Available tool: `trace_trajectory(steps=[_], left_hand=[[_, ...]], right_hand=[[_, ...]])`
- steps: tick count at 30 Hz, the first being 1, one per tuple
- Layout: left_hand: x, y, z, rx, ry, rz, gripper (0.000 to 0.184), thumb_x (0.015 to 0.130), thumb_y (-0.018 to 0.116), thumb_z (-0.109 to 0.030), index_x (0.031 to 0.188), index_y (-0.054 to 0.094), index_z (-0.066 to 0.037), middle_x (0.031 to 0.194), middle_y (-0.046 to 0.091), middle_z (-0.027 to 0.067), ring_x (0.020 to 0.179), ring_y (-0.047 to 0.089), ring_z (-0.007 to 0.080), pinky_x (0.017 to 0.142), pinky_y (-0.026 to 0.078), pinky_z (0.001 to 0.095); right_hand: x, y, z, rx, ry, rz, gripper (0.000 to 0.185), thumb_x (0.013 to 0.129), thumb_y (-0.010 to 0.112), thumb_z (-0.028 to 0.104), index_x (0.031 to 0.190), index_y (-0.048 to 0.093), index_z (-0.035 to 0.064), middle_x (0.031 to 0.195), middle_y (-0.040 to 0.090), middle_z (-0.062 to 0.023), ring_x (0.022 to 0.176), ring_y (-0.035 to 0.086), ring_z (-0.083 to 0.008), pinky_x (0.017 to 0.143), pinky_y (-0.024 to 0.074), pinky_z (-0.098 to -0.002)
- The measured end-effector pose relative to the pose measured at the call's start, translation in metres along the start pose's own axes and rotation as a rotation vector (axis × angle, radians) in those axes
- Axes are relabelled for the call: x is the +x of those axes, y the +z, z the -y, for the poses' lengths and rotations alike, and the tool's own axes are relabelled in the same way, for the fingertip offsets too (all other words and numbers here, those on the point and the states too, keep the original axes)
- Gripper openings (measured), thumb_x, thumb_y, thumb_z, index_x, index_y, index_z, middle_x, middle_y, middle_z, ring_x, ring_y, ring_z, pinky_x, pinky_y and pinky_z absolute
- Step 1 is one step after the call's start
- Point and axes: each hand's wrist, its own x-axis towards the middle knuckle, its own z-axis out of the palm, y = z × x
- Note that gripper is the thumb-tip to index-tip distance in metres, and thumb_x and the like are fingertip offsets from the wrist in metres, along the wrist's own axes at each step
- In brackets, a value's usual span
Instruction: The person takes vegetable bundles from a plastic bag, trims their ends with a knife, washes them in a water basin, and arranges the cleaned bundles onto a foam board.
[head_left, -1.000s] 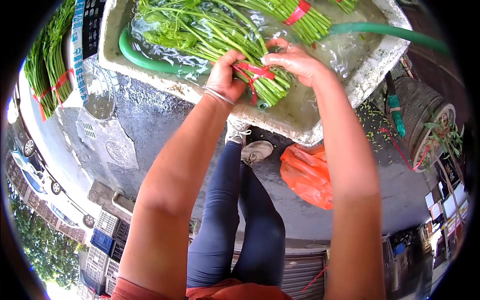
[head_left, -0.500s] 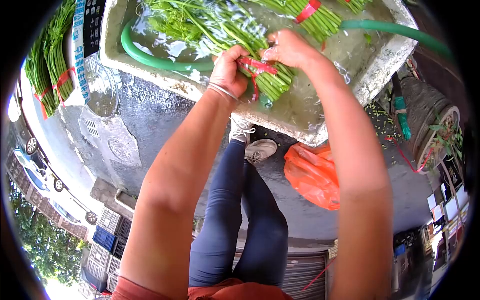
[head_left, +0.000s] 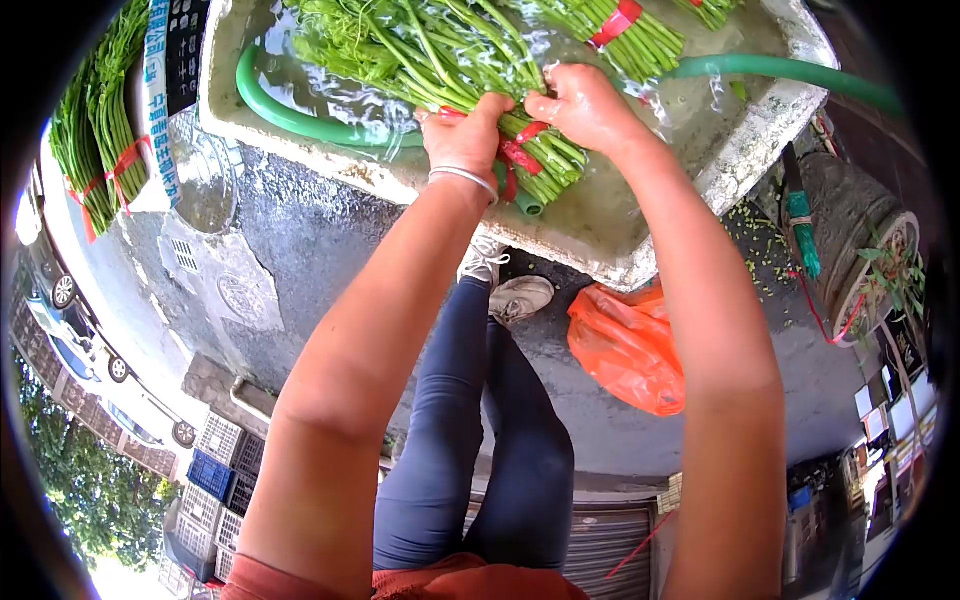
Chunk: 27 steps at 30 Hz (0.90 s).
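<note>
A bunch of long-stemmed leafy greens (head_left: 440, 62) lies in the water of a pale, rough-walled basin (head_left: 720, 185), its cut stems towards me. Red ties circle the stems. My left hand (head_left: 465, 138) is closed around the stem end, thumb on top, over part of the red tie (head_left: 518, 152). On the other side, my right hand (head_left: 585, 105) has its fingers curled in against the stems, just above the tie; what the fingertips pinch is partly hidden. Another red-tied bunch (head_left: 640, 50) floats to the right.
A green hose (head_left: 300, 122) runs through the basin and over its right rim. More tied greens (head_left: 110, 140) lie at the upper left. An orange plastic bag (head_left: 625, 350) sits on the ground by my shoes (head_left: 520, 298). A planter (head_left: 865, 250) stands at the right.
My left hand has turned and shifted slightly down over the stems. My right hand has come off the red tie to the right edge of the bunch, which has spread more into view.
</note>
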Motion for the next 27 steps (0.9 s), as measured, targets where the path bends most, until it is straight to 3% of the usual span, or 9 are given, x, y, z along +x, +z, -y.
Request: trace_trajectory(steps=[4,6,7,11,14,19,21,23,27], left_hand=[[0.006,-0.003,0.004,0.035,0.012,0.013,0.012,0.066,0.065,-0.002,0.071,0.056,0.003,0.069,0.057,0.0073,0.058,0.054,0.0182,0.053,0.046,0.0318],[0.014,-0.003,0.009,0.005,-0.038,0.018,0.024,0.061,0.064,0.002,0.081,0.050,0.002,0.073,0.056,0.0092,0.060,0.053,0.0188,0.053,0.044,0.0324],[0.018,0.000,0.013,-0.032,-0.046,-0.025,0.025,0.061,0.063,0.001,0.082,0.049,0.002,0.073,0.055,0.0094,0.060,0.053,0.0192,0.053,0.044,0.0330],[0.015,0.001,0.002,-0.086,-0.235,0.059,0.029,0.067,0.060,-0.004,0.090,0.044,0.001,0.079,0.052,0.0126,0.062,0.052,0.0226,0.055,0.046,0.0374],[0.017,0.001,0.003,-0.237,-0.343,0.080,0.028,0.071,0.058,-0.008,0.094,0.044,0.000,0.082,0.052,0.0152,0.068,0.053,0.0254,0.057,0.048,0.0428],[0.009,0.004,0.000,-0.143,-0.400,0.085,0.024,0.070,0.054,-0.003,0.093,0.048,0.000,0.085,0.054,0.0137,0.074,0.053,0.0263,0.062,0.048,0.0418],[0.016,-0.002,0.003,-0.203,-0.442,0.261,0.027,0.065,0.053,0.004,0.091,0.049,0.002,0.083,0.053,0.0143,0.073,0.052,0.0265,0.065,0.047,0.0413],[0.017,-0.006,0.005,-0.222,-0.390,0.190,0.032,0.064,0.052,0.006,0.095,0.046,0.000,0.084,0.052,0.0142,0.073,0.052,0.0268,0.065,0.047,0.0417],[0.016,-0.016,0.003,-0.295,-0.229,0.169,0.050,0.062,0.047,0.012,0.105,0.030,-0.008,0.090,0.047,0.0122,0.076,0.051,0.0271,0.065,0.048,0.0413]], right_hand=[[0.001,-0.006,-0.001,0.131,0.031,0.073,0.029,0.076,0.061,0.024,0.086,0.058,-0.0031,0.071,0.057,-0.0141,0.063,0.051,-0.0197,0.062,0.0420,-0.0325],[0.002,-0.005,-0.005,0.309,0.124,0.133,0.033,0.077,0.062,0.027,0.094,0.059,-0.0016,0.077,0.061,-0.0095,0.067,0.053,-0.0196,0.065,0.0431,-0.0295],[0.009,-0.010,-0.009,0.277,0.245,0.275,0.043,0.076,0.064,0.030,0.108,0.056,0.0019,0.093,0.061,-0.0097,0.081,0.055,-0.0206,0.074,0.0432,-0.0287],[0.012,-0.006,0.004,0.285,0.362,0.275,0.061,0.074,0.065,0.031,0.125,0.042,0.0071,0.121,0.048,-0.0161,0.111,0.046,-0.0219,0.088,0.0385,-0.0328],[0.001,0.004,0.008,0.395,0.588,0.149,0.060,0.073,0.064,0.028,0.125,0.042,0.0063,0.120,0.049,-0.0171,0.109,0.047,-0.0243,0.088,0.0390,-0.0351],[0.003,0.025,0.000,0.900,0.663,0.076,0.038,0.067,0.061,0.018,0.102,0.050,0.0065,0.084,0.051,-0.0063,0.080,0.050,-0.0164,0.079,0.0414,-0.0336],[0.003,0.020,-0.001,0.812,0.669,0.167,0.038,0.067,0.059,0.015,0.102,0.050,0.0066,0.083,0.051,-0.0064,0.079,0.049,-0.0152,0.077,0.0401,-0.0306],[0.002,0.012,-0.013,0.780,0.582,0.371,0.047,0.065,0.054,0.010,0.111,0.047,0.0062,0.083,0.052,-0.0042,0.079,0.046,-0.0124,0.074,0.0360,-0.0250],[-0.036,-0.017,-0.014,0.967,0.484,0.218,0.050,0.065,0.051,0.008,0.115,0.046,0.0044,0.093,0.053,-0.0043,0.087,0.045,-0.0129,0.076,0.0364,-0.0253]])
